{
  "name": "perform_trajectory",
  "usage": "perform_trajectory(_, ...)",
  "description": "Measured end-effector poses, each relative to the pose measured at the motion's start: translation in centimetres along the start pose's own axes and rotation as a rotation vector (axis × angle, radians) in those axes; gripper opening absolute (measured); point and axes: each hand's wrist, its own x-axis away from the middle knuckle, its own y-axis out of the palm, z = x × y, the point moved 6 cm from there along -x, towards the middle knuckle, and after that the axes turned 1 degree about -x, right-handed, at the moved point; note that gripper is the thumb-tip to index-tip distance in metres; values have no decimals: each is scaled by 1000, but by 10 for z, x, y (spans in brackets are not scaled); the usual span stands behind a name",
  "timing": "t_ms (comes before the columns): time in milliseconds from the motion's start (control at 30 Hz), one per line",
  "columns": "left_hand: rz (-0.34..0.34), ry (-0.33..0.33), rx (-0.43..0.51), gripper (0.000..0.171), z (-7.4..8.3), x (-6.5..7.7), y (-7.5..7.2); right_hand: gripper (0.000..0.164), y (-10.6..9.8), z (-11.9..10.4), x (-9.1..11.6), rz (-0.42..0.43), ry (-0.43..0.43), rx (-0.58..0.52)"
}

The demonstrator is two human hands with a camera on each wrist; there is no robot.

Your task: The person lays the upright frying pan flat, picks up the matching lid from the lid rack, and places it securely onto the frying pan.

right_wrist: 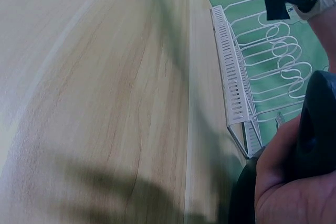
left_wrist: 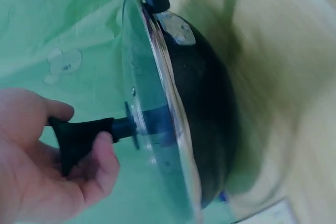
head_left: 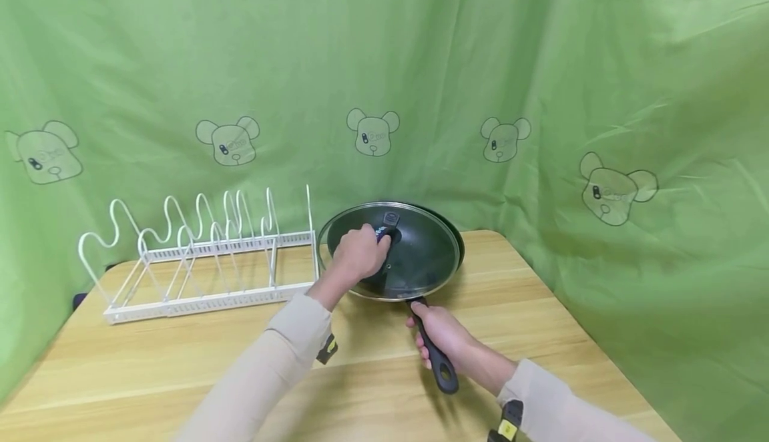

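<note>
A dark wok with a long black handle is at the back middle of the table. Over its mouth lies a glass lid with a steel rim and a black knob. My left hand grips that knob, thumb and fingers around it in the left wrist view. Lower down, my right hand holds the wok's handle near the pan end. The wok is tilted, and its far right edge shows from behind the lid.
A white wire pan rack with wavy upright dividers stands left of the wok, its right end close to the lid. The wooden table is backed by a green curtain printed with bear faces, which also runs along the right side.
</note>
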Motion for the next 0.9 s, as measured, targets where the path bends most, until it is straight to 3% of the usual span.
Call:
perform_trajectory(233,51,111,-182,46,5,18,-9,41,0,-1,0,1,-7,0)
perform_trajectory(467,77,133,-257,46,6,25,-10,42,0,1,-1,3,-2,-3)
perform_trajectory(600,111,142,-259,44,5,25,-9,42,0,2,-2,6,-2,-4)
perform_trajectory(900,148,140,-162,41,2,15,-4,43,0,1,-3,0,-4,-9)
